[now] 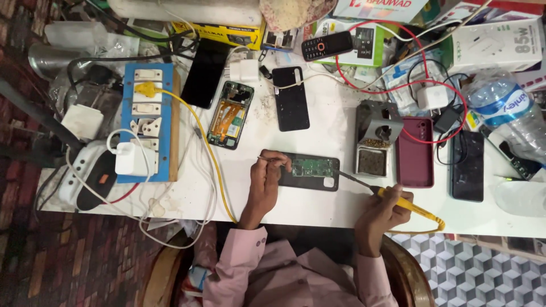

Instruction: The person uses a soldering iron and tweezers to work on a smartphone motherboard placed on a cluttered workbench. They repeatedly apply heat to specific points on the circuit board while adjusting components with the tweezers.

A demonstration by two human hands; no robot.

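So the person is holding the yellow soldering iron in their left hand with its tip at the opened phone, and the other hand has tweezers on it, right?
Not quite. The head view shows the yellow soldering iron in the right hand, not the left. Its tip does reach the opened phone, and the left hand holds the tweezers at that phone.

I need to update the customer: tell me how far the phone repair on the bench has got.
Done: the opened phone lies back-off with its green board exposed. In hand: the right hand holds the yellow soldering iron, tip at the phone's right end, while the left hand steadies a thin tool at its left end. Left: the phone is still uncovered; whether any joint is finished is too small to tell.
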